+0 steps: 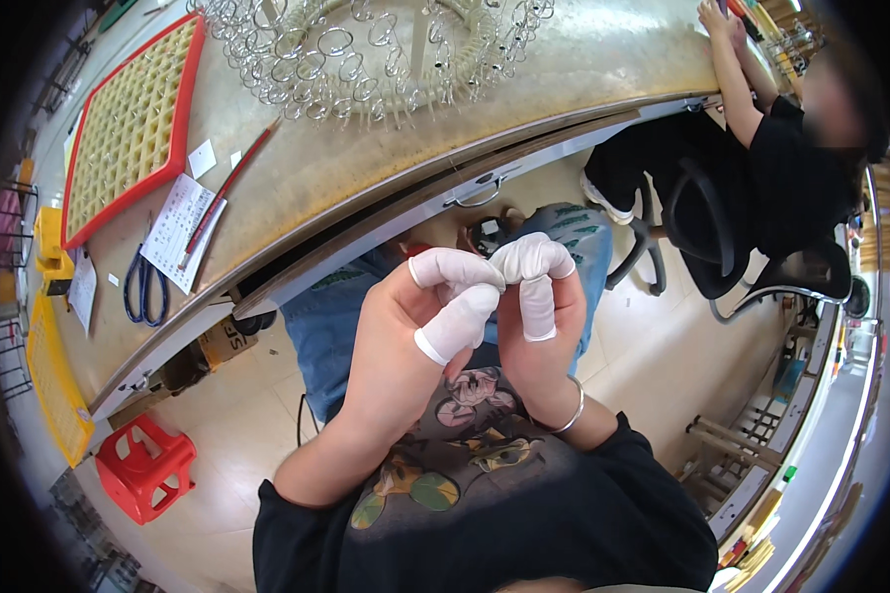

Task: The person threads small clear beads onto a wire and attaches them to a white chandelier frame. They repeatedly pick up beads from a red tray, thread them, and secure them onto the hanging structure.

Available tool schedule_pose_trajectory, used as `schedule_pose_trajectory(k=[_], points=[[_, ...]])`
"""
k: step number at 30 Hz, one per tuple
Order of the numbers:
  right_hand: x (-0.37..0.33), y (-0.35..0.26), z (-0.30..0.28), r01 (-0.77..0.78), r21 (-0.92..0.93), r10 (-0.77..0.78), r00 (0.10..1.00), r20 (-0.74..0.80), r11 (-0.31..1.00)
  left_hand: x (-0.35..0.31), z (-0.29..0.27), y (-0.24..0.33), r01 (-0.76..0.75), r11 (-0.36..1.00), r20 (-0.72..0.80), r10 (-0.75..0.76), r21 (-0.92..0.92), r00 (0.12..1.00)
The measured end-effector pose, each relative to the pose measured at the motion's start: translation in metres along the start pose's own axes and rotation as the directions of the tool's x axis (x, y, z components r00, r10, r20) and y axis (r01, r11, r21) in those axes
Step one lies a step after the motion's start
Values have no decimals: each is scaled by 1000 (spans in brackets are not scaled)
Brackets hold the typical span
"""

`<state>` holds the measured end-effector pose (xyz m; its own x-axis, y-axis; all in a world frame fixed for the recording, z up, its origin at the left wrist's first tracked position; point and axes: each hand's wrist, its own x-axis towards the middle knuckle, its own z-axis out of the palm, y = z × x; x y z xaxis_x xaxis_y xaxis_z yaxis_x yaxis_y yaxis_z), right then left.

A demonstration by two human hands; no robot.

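1. Head view, hands: left hand point(396, 321) and right hand point(539, 331) meet fingertip to fingertip over the lap. White finger cots point(460, 321) cover the working tips.
2. Left: thumb and forefinger bent in toward each other. Can't tell if they're clamped on anything.
3. Right: fingers curled, tips against the left's. Same, can't tell; anything between the tips is hidden by the cots.
4. Workpiece: if there is one, it's in that hidden spot; nothing I can make out.
5. Bench point(386, 163): wire-ring rack point(336, 42) cut off at top, rings overlapping. Red-rimmed tray point(181, 138) at left, cell contents too small to read. Pencil point(229, 180) lies across a paper slip point(168, 222), scissors point(148, 296) beside it.
6. Far right: co-worker point(801, 188), face blurred, hands near the top edge, held item unclear.
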<state>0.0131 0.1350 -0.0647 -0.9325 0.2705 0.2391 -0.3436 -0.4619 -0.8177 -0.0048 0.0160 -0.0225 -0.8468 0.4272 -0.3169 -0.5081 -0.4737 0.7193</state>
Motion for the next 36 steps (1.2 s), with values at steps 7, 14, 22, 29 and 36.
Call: schedule_pose_trajectory(k=[7,14,22,29,36], points=[[5,-30,10,-432,-114,432,901,-26,895,1,-3,9,-70,994,-76,76,83,994],[9,-25,-1,-304,-362,360,927,100,881,3,5,12,-116,971,-136,146,208,980],[23,-45,-21,-562,-35,563,823,78,826,5,-9,24,-162,941,-202,228,297,953],[36,-46,-74,-406,327,459,883,-102,853,-22,-77,58,-213,867,-171,318,450,933],[52,-56,-105,-226,292,322,884,-340,929,-49,-101,76,39,669,-250,223,742,942]])
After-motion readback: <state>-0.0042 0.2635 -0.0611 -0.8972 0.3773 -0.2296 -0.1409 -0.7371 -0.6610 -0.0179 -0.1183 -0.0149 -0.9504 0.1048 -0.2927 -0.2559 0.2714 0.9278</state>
